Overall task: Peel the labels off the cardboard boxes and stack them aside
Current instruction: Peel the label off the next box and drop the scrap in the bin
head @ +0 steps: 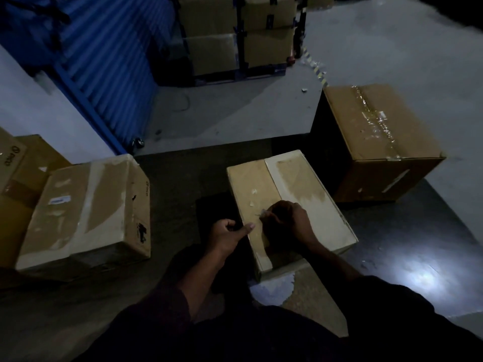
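A flat cardboard box (300,184) lies on the floor right in front of me, its top pale where paper has torn away. My right hand (290,216) rests on the near part of that top and pinches a small pale scrap of label (262,212) at its fingertips. My left hand (230,231) sits at the box's left edge, thumb pressed on the rim, fingers curled. A second box (86,205) with a small white-blue label (60,200) lies to the left. A taller taped box (379,142) stands at the right.
More boxes (15,178) are piled at the far left edge. A blue ribbed shutter (104,61) runs along the back left. A rack of stacked boxes (235,35) stands at the back. A torn sheet (277,288) lies on the floor near my knees.
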Demonstrator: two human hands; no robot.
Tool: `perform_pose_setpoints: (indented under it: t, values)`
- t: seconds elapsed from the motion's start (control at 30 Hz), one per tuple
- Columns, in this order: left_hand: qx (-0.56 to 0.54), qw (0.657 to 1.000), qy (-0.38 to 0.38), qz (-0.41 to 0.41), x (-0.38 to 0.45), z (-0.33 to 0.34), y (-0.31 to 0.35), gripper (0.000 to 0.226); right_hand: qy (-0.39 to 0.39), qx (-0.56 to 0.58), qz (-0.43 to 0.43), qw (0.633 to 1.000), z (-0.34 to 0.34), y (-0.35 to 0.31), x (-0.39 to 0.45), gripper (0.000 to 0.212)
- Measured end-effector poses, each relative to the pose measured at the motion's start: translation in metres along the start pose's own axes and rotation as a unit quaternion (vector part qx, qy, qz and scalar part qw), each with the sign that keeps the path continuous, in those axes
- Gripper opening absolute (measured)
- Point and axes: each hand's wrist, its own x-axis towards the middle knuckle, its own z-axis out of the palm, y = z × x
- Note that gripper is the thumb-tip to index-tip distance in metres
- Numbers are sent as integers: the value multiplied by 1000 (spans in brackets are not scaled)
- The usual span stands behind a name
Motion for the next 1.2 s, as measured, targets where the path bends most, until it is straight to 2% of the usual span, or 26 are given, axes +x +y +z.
perform_pose_setpoints:
  t: [0.13,0.3,0.4,0.5,0.63,0.77,0.87,0.93,1.07,1.2]
  values:
    - [12,999,45,24,-1,2,0,44,13,122,26,992,-9,3,-15,30]
    - [107,968,136,179,-16,15,12,34,57,211,92,971,-26,7,-28,22]
    - [103,958,143,226,-24,32,26,27,66,287,121,948,-39,10,-42,18]
    - [93,958,96,253,-31,55,35,22,69,367,181,910,-51,14,-56,13]
    - [105,948,28,301,-46,83,43,14,132,395,219,882,-65,22,-80,14]
    - [116,927,-55,351,-59,103,45,10,214,370,253,868,-73,27,-116,19]
    - [125,899,-116,402,-71,116,46,12,301,363,276,838,-71,23,-147,25]
    - [122,880,-172,427,-83,131,46,16,368,354,282,812,-72,23,-171,19]
    - [131,852,-270,430,-113,169,37,23,446,324,318,771,-78,36,-222,19]
    - [188,818,-363,404,-146,209,16,31,512,239,393,725,-86,64,-283,6]
